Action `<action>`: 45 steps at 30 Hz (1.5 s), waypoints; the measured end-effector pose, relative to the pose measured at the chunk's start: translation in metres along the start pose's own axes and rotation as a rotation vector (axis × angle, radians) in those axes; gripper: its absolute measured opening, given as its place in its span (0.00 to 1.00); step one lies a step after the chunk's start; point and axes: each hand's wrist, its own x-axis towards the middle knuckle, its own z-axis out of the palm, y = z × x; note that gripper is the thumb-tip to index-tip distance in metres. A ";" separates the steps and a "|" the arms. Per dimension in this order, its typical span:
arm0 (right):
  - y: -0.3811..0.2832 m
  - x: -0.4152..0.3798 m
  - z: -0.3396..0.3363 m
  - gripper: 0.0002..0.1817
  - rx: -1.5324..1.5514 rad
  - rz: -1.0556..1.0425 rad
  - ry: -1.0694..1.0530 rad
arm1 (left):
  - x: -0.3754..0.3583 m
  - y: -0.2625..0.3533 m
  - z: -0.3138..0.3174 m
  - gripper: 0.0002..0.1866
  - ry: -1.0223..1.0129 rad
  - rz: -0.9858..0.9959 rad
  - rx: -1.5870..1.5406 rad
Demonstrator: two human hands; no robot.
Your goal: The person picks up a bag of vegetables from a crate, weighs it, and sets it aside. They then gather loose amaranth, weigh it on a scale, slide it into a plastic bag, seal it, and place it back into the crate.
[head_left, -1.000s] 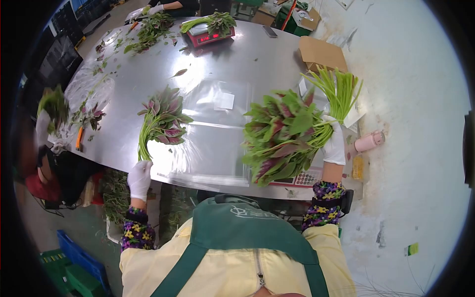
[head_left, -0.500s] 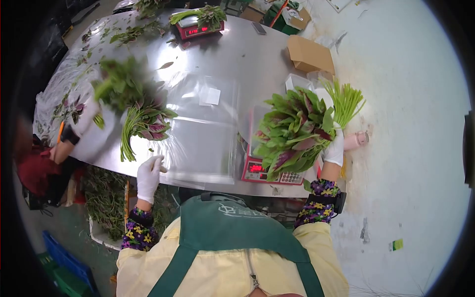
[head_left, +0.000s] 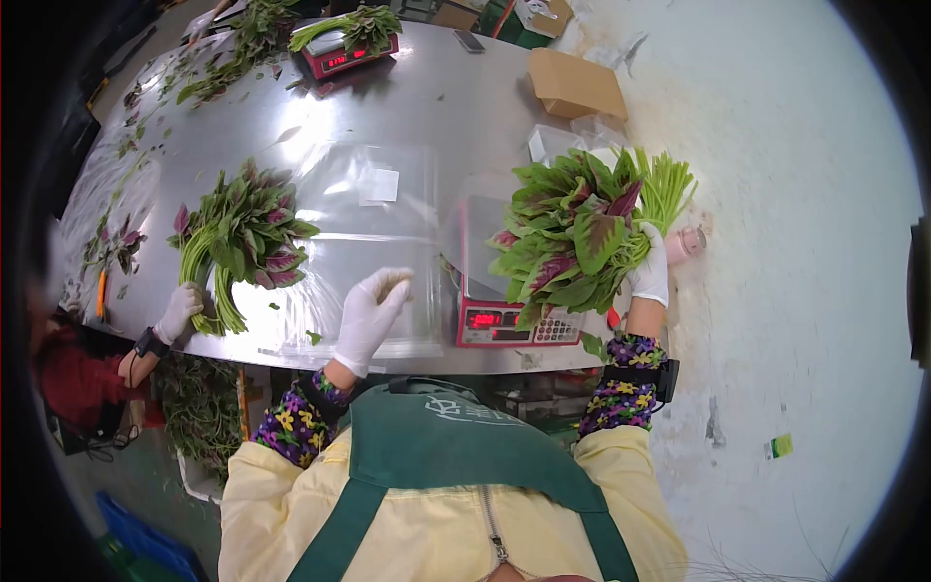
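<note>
My right hand [head_left: 650, 267], in a white glove, grips a bunch of leafy greens [head_left: 572, 228] by its pale green stems. The red and purple leaves hang over a red digital scale [head_left: 470, 315] with a lit display. My left hand [head_left: 373, 320], also gloved, is above the near edge of some clear plastic bags [head_left: 378, 257]. Its fingers are curled with a gap to the thumb and nothing between them. A second leafy bunch [head_left: 247, 228] lies on the metal table [head_left: 436, 107] to the left.
A co-worker's gloved hand [head_left: 181, 310] touches the stems of the left bunch. Farther back are another red scale [head_left: 349, 60] with greens, a phone [head_left: 468, 41] and a cardboard box [head_left: 577, 85]. A pink bottle [head_left: 687, 244] stands right of my right hand.
My left hand has moved right, over the bags. The bunch in my right hand has turned slightly. The co-worker's blurred greens now rest on the table with the left bunch.
</note>
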 end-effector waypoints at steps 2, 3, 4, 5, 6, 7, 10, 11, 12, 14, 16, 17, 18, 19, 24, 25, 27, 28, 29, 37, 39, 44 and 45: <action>0.001 0.004 -0.009 0.06 0.005 -0.004 -0.020 | 0.012 0.028 0.016 0.12 0.156 0.338 0.125; 0.001 0.007 -0.013 0.06 0.010 -0.006 -0.044 | 0.017 0.045 0.026 0.12 0.156 0.337 0.126; 0.002 0.005 -0.011 0.06 0.011 -0.004 -0.045 | 0.022 0.063 0.036 0.13 0.170 0.446 0.205; 0.005 0.000 -0.005 0.06 -0.014 -0.004 -0.004 | 0.026 0.079 0.047 0.14 0.184 0.556 0.285; 0.007 -0.002 0.000 0.05 -0.039 -0.005 0.035 | 0.030 0.091 0.058 0.14 0.189 0.558 0.287; 0.008 -0.002 0.000 0.05 -0.039 -0.005 0.030 | 0.034 0.102 0.071 0.14 0.183 0.662 0.349; 0.012 -0.004 0.001 0.05 -0.073 0.011 0.002 | 0.045 0.109 0.096 0.14 0.164 0.802 0.460; 0.013 -0.004 0.004 0.05 -0.070 0.009 0.001 | 0.048 0.107 0.101 0.14 0.150 0.839 0.507; 0.014 -0.004 0.006 0.04 -0.056 0.006 0.006 | 0.050 0.105 0.104 0.13 0.148 0.824 0.566; 0.015 -0.006 0.009 0.04 -0.039 0.001 0.017 | 0.055 0.100 0.105 0.13 0.135 0.831 0.625; 0.016 -0.006 0.010 0.04 -0.037 0.017 0.011 | 0.057 0.098 0.105 0.13 0.125 0.837 0.686; 0.016 -0.005 0.005 0.04 -0.034 0.018 0.008 | 0.058 0.097 0.108 0.12 0.141 0.831 0.667; 0.016 -0.004 0.003 0.04 -0.028 0.024 0.003 | 0.058 0.098 0.109 0.12 0.157 0.823 0.646; 0.016 -0.003 0.002 0.05 -0.024 0.030 -0.002 | 0.058 0.099 0.107 0.12 0.158 0.822 0.648; 0.014 -0.001 0.002 0.09 -0.061 -0.003 -0.014 | 0.057 0.096 0.103 0.12 0.016 0.792 0.532; 0.014 -0.002 0.003 0.10 -0.054 -0.018 -0.020 | 0.058 0.094 0.103 0.12 0.019 0.789 0.533; 0.014 -0.004 0.008 0.12 -0.037 -0.013 -0.019 | 0.060 0.095 0.101 0.13 -0.008 0.794 0.491; 0.014 -0.005 0.010 0.13 -0.019 -0.011 -0.016 | 0.060 0.097 0.100 0.13 -0.007 0.794 0.491; 0.014 -0.003 0.008 0.13 -0.019 -0.010 -0.017 | 0.059 0.102 0.098 0.12 -0.080 0.679 0.485; 0.017 0.017 -0.012 0.13 0.072 0.040 -0.171 | 0.054 0.115 0.091 0.09 -0.576 0.189 -0.141; 0.019 0.014 -0.016 0.13 0.057 0.022 -0.101 | 0.036 0.129 0.083 0.08 -0.579 0.166 -0.175; 0.017 0.002 -0.010 0.10 -0.007 -0.023 0.034 | -0.005 0.099 0.013 0.08 -0.391 0.192 0.112; 0.015 0.003 -0.014 0.10 -0.005 -0.019 0.059 | -0.017 0.087 -0.006 0.08 -0.310 0.129 0.208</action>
